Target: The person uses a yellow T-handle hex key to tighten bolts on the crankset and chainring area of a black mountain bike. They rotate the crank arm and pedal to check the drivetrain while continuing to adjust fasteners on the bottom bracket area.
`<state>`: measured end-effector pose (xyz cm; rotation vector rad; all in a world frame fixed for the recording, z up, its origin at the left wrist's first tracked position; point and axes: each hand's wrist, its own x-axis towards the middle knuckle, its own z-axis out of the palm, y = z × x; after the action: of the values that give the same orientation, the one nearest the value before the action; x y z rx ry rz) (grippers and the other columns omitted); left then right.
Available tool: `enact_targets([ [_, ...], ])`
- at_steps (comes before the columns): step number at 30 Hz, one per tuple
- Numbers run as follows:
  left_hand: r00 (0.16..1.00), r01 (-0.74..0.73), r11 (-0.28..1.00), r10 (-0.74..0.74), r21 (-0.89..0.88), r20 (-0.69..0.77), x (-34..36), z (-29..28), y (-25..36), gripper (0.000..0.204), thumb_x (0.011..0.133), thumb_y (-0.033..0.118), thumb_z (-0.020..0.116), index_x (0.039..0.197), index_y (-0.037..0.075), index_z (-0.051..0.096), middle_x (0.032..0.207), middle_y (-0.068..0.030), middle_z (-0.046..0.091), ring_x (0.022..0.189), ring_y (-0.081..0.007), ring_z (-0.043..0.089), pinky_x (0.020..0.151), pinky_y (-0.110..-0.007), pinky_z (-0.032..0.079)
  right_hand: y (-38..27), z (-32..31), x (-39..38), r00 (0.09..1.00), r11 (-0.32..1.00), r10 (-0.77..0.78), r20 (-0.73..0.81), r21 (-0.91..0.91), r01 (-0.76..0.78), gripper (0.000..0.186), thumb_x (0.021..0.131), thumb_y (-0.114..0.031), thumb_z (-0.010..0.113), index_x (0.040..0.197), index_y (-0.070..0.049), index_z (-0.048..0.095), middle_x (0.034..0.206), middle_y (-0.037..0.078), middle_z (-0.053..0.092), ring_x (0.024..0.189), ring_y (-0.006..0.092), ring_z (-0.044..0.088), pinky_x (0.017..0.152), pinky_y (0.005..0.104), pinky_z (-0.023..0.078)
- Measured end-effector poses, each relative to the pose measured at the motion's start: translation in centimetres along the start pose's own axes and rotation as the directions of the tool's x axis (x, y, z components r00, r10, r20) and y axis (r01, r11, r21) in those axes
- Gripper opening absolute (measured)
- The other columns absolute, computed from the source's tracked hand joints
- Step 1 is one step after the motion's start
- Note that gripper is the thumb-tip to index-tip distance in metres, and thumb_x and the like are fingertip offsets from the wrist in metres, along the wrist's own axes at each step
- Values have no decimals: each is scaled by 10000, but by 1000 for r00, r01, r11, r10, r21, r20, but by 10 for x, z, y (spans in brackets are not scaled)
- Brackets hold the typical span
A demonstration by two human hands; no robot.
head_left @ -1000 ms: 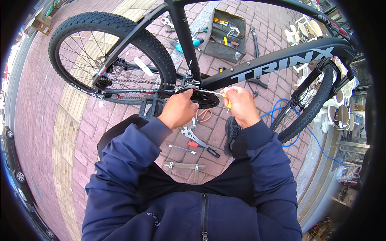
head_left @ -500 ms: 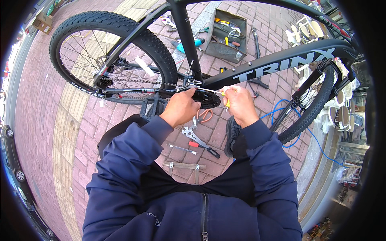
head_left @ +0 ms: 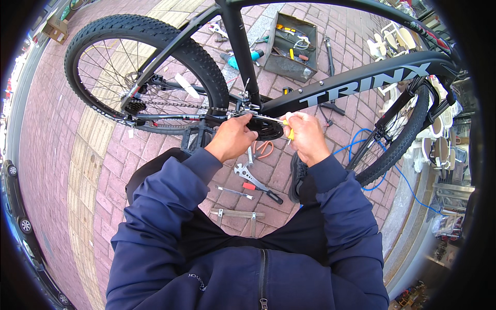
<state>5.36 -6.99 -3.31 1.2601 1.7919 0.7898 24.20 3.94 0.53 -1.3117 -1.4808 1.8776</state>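
A black bicycle (head_left: 281,106) stands across the view in front of me. In my right hand (head_left: 309,135) is a screwdriver (head_left: 291,134) with a yellow handle, closed in the fingers. Its thin shaft runs left above the black chainring (head_left: 269,133), toward the front derailleur (head_left: 248,107). My left hand (head_left: 235,138) is at the derailleur's lower side, fingers bent and the index fingertip beside the shaft's far end. What those fingertips press or pinch is hidden. The chain (head_left: 175,105) runs back from there to the rear wheel (head_left: 147,36).
On the paving below lie a multi-slot wrench (head_left: 250,178), orange-handled pliers (head_left: 264,150), a red-and-black tool (head_left: 263,192) and a slim metal tool (head_left: 235,192). A low stool (head_left: 237,213) is between my legs. Beyond the bicycle are an open toolbox (head_left: 290,46), a teal power tool (head_left: 242,58) and a blue hose (head_left: 356,135).
My right hand has shifted very slightly and turned a little, with the screwdriver's yellow handle at a slightly different angle. My left hand stays almost in place.
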Motion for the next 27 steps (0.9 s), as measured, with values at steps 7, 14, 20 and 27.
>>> enact_targets([
  [7,1000,8,1000,-8,11,6,-2,-4,0,631,854,183,695,1408,-78,547,826,-170,725,797,-295,721,755,-370,553,6,6,-1,998,998,-54,-17,37,55,280,1006,-210,585,951,46,685,707,36,614,595,95,538,535,253,405],
  [14,1000,11,1000,-11,-12,15,-4,-4,-1,644,846,193,694,1406,-85,542,836,-176,721,801,-312,719,764,-381,556,10,5,0,999,999,-29,37,34,28,295,1057,-269,564,1089,12,652,754,25,598,590,66,494,474,220,379],
  [20,999,25,1000,-25,-3,-24,-7,-5,2,641,883,186,705,1430,-92,518,802,-147,714,748,-261,696,729,-358,537,10,11,-1,998,997,-63,-6,52,63,262,1002,-184,582,940,47,687,706,49,624,597,98,557,546,261,424],
  [27,995,12,999,-9,36,-101,-21,-7,0,511,877,189,687,1292,-103,624,790,-187,704,745,-297,697,724,-372,546,5,18,-9,997,999,-39,59,-20,41,271,1001,-189,581,952,54,691,707,46,631,608,99,569,554,261,445],
])
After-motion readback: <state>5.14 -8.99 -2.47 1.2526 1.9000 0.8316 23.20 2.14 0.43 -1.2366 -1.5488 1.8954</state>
